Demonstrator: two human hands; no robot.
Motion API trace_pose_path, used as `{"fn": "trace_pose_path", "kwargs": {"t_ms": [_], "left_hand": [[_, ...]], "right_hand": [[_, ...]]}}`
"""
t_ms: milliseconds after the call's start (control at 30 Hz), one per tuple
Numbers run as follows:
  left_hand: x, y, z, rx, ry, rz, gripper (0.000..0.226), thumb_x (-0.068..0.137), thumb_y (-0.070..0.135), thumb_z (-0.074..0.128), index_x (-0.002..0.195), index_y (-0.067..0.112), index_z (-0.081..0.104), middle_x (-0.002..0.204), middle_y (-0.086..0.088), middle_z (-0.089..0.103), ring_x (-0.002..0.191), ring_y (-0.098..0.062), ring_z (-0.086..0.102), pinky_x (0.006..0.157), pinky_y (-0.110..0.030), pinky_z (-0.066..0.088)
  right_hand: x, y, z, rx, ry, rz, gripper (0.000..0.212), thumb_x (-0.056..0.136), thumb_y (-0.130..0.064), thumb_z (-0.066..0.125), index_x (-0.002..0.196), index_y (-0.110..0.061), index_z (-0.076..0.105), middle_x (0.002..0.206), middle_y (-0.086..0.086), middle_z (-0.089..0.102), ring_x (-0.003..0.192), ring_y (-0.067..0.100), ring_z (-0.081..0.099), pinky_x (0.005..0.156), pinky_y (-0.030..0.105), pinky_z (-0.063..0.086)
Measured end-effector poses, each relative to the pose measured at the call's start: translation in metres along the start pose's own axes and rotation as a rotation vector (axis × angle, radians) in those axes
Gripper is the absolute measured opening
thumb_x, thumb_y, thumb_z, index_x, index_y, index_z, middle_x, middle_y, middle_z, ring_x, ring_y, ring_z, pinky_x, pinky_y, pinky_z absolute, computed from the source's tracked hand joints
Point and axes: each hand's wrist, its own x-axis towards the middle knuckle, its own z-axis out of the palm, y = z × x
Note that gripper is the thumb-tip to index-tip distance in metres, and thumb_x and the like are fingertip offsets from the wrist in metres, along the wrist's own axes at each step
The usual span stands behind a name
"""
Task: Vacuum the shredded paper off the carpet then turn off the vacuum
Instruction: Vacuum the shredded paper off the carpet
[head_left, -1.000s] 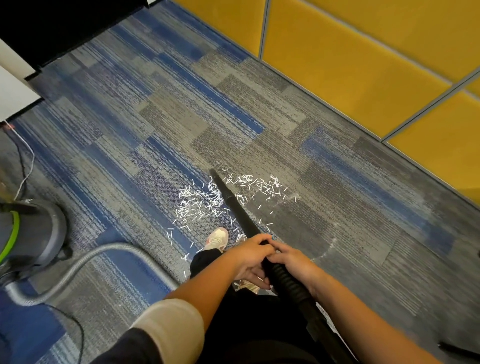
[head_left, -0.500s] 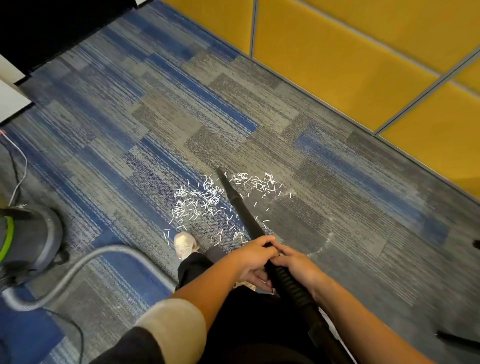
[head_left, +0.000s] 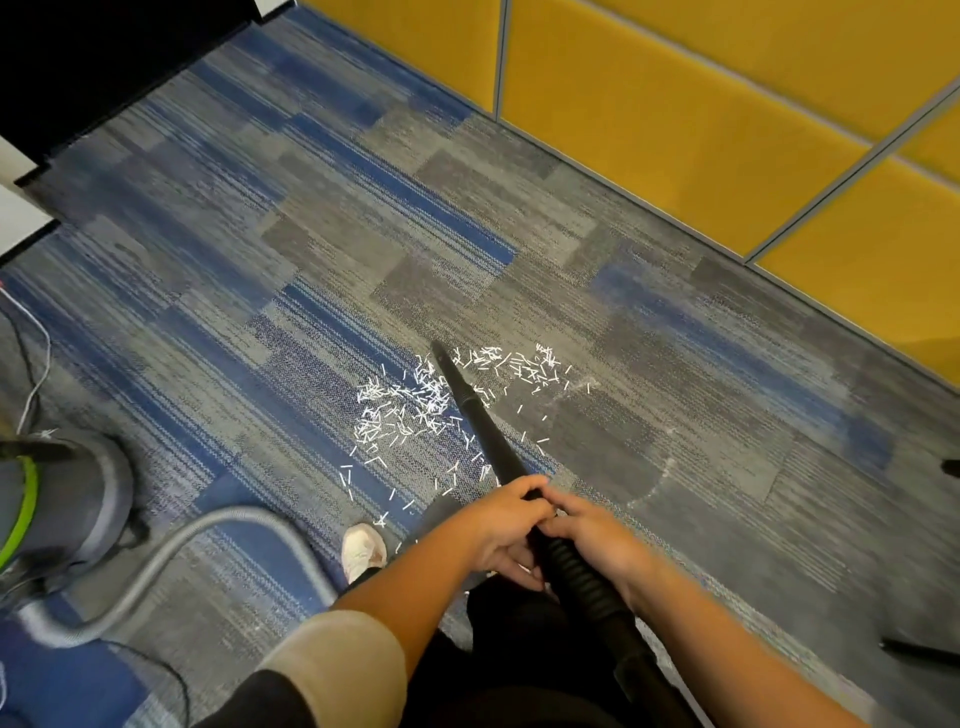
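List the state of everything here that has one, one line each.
Shredded paper, scattered on the carpet, not yet picked up.
Black tube, tip down among the paper.
Left hand, grips the tube.
Right hand, grips the tube just behind the left.
Vacuum body, upright on the carpet; on or off cannot be told.
Grey hose, lying curved across the carpet.

We observe a carpet (head_left: 363, 218) of grey and blue striped tiles, bounded on the right by yellow wall panels (head_left: 675, 114) with grey joint strips (head_left: 502, 57), and a dark recess (head_left: 104, 62) at upper left.
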Motion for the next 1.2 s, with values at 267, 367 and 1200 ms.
{"fn": "trace_pose_path", "kwargs": {"t_ms": [267,367,1200], "left_hand": [[-0.037,-0.034,-0.066,0.111,-0.01,-0.035,0.029,0.099,0.019,0.039,0.123,0.037,0.036,0.084,-0.013,0.059,0.054,-0.023,0.061,0.054,-0.037,0.057],[-0.051,-0.05,-0.097,0.133,-0.031,-0.06,0.033,0.099,0.02,0.042,0.127,0.035,0.034,0.085,-0.011,0.058,0.047,-0.019,0.061,0.05,-0.035,0.057],[-0.057,-0.094,-0.056,0.034,0.102,-0.012,0.027,0.097,0.026,0.044,0.118,0.042,0.039,0.087,-0.011,0.064,0.053,-0.019,0.064,0.065,-0.039,0.058]], "right_hand": [[0.006,0.019,0.084,0.036,0.033,-0.014,0.049,0.089,0.008,0.047,0.127,-0.022,0.05,0.069,0.014,0.062,0.045,0.021,0.057,0.039,0.026,0.048],[0.014,0.032,0.121,-0.003,0.052,-0.031,0.049,0.088,0.006,0.05,0.13,-0.019,0.05,0.077,0.007,0.064,0.053,0.013,0.059,0.048,0.024,0.049],[-0.014,0.054,0.102,-0.085,-0.052,-0.008,0.049,0.088,0.01,0.045,0.128,-0.019,0.049,0.074,0.015,0.061,0.043,0.017,0.056,0.04,0.023,0.048]]}}
